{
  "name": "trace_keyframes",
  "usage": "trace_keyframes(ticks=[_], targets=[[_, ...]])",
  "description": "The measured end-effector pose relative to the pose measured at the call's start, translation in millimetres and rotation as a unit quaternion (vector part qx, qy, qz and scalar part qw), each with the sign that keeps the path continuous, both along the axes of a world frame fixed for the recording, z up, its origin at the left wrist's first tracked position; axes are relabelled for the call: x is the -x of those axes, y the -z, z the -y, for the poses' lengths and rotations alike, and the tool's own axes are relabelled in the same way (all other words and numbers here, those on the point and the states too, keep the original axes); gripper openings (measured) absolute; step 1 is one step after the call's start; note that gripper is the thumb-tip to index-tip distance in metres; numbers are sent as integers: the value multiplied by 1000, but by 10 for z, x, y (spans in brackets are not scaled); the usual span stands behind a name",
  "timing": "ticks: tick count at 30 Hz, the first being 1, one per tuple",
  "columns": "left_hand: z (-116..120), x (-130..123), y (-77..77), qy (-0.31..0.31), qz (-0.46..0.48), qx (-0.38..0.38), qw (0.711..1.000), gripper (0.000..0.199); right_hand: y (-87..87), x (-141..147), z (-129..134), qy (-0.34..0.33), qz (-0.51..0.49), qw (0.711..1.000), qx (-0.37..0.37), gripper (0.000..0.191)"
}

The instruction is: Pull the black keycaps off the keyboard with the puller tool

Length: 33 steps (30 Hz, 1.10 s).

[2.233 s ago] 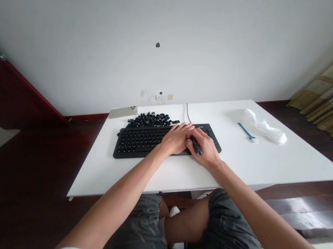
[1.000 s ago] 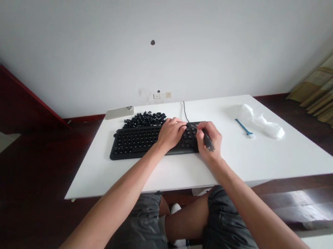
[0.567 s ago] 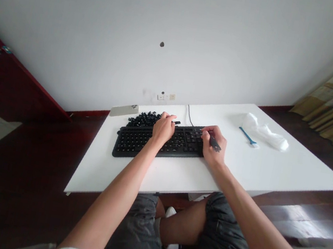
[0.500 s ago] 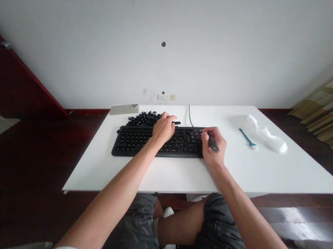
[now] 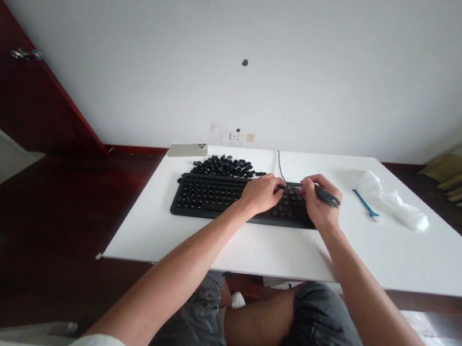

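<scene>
A black keyboard (image 5: 205, 197) lies on the white table, and pale dots show across its left part. My left hand (image 5: 260, 194) rests over its right-of-middle part with the fingers curled together near the far edge. What those fingertips hold, if anything, is hidden. My right hand (image 5: 323, 202) is closed around a slim black-handled tool (image 5: 327, 197). Its handle end sticks out to the right, and its thin front end points left over the number-pad side, close to my left fingertips. Behind the keyboard lies a heap of loose black keycaps (image 5: 223, 166).
A phone (image 5: 188, 150) lies at the table's back left. A black cable (image 5: 281, 166) runs back from the keyboard. To the right are a blue-handled brush (image 5: 365, 203) and a crumpled white plastic bag (image 5: 393, 200). Wall sockets (image 5: 242, 137) sit behind the table.
My left hand has moved right along the keyboard, closer to my right hand, and its fingers have curled in. The right hand still grips the tool. The whole view has shifted slightly.
</scene>
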<state>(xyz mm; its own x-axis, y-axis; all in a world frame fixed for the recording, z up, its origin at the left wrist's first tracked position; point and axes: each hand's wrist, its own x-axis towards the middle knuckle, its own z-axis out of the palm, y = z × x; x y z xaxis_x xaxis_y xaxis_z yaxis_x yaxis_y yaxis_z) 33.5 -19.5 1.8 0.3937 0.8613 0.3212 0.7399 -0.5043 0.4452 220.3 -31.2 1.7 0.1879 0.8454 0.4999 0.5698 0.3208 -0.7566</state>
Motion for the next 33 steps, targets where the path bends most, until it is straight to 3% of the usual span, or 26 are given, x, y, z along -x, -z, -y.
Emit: trace_keyframes(ticks=[5, 10, 15, 20, 27, 33], targets=[[-41, 63, -2, -4, 6, 2, 1000, 27, -152, -170, -531, -29, 54, 998, 32, 24], [-67, 91, -8, 12, -13, 15, 1000, 23, 4, -471, -879, -52, -37, 995, 77, 37], [-61, 91, -46, 10, -25, 26, 999, 23, 91, -516, -828, -87, -115, 987, 68, 42], [-61, 89, -50, 12, -26, 37, 999, 22, -12, -325, -677, -130, -83, 982, 108, 51], [-82, 84, -59, 6, -23, 45, 999, 26, -78, -205, -545, -211, -42, 972, 96, 46], [-76, 81, -66, 1, -19, 59, 998, 29, -90, -172, -528, -210, -12, 973, 92, 43]])
